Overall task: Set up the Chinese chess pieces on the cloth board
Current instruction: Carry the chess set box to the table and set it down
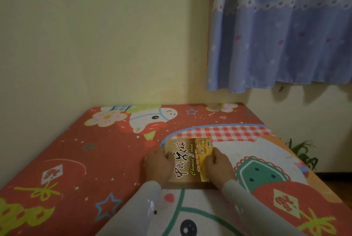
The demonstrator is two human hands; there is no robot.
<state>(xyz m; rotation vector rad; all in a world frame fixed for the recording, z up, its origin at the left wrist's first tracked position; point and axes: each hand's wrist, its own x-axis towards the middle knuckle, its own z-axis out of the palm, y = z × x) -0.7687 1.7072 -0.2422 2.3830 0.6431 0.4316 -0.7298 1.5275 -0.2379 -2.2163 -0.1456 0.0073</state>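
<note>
A brown and yellow Chinese chess box (187, 156) lies flat on the bed, its lid printed with Chinese characters and the words "Chinese chess". My left hand (157, 165) grips its left edge, fingers curled over the side. My right hand (219, 166) grips the right edge in the same way. The box is closed; no pieces and no cloth board are in view.
The box rests on a red cartoon-print bed sheet (80, 159) that fills the lower frame. Yellow walls meet in a corner behind the bed. A blue curtain (282, 36) hangs at the upper right. A green plant (302, 152) stands beyond the bed's right edge.
</note>
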